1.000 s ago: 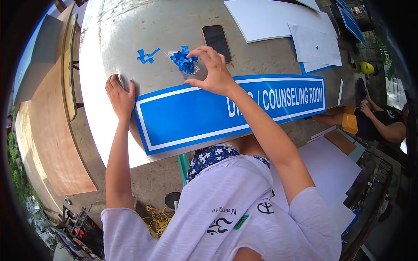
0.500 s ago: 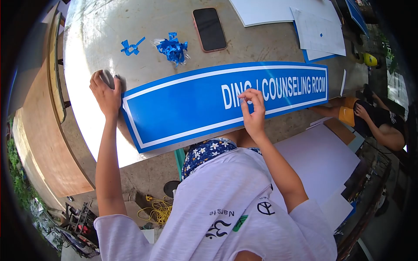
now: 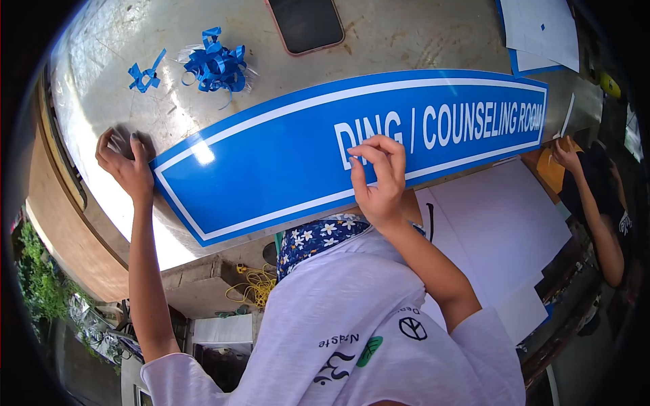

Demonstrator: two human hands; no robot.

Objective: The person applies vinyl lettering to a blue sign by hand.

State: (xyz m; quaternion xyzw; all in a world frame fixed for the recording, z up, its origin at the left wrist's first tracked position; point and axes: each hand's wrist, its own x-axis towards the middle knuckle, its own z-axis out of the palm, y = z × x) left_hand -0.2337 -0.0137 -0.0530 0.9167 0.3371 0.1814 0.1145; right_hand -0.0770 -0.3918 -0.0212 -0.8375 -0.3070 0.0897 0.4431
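A long blue sign (image 3: pixel 257 176) with a white border lies across the table. Its white letters read "DING / COUNSELING ROOM". My left hand (image 3: pixel 125 166) rests on the table just past the sign's left end, thumb and curled fingers apart, nothing between them. Over the first letters of the sign is my right hand (image 3: pixel 381 179), its thumb and forefinger brought close in a pinch. Whatever is between those fingertips is too small to make out. Beyond the sign sit a bunch of blue vinyl scraps (image 3: pixel 217 66) and a smaller blue scrap (image 3: pixel 144 73).
A phone (image 3: pixel 306 26) lies on the metal table (image 3: pixel 115 47) at the far side. White sheets (image 3: pixel 542 30) are at the far right. Another person's hand (image 3: pixel 567 157) touches the table's right edge. Below are a large white board (image 3: pixel 487 223) and a yellow cord (image 3: pixel 257 285).
The view has shifted, so the sign and scraps appear further left. My right hand has moved left along the lettering, toward the first letters. The other person's hand has come to the table edge.
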